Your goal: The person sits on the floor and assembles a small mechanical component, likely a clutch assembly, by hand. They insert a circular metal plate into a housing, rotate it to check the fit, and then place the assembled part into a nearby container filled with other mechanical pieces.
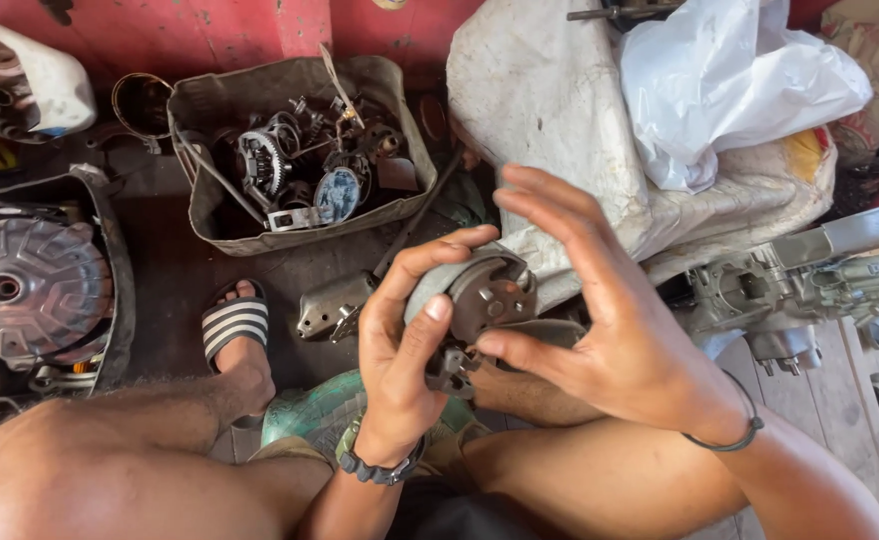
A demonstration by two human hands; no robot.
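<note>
My left hand (405, 345) grips a round, greasy metal clutch-like part (485, 300) between thumb and fingers, above my knees. My right hand (600, 320) rests against the part's right side, thumb touching its lower edge and the other fingers spread upward. A small dark metal piece (450, 368) hangs at the part's lower edge between my two thumbs. A dark band circles each wrist.
A grey tub (400, 90) of gears and engine parts sits at the back. A finned metal disc (25, 285) lies at left. An engine casing (820, 285) rests at right beside a white sack (550, 90) and plastic bag (730, 70). My sandalled foot (238, 330) is on the floor.
</note>
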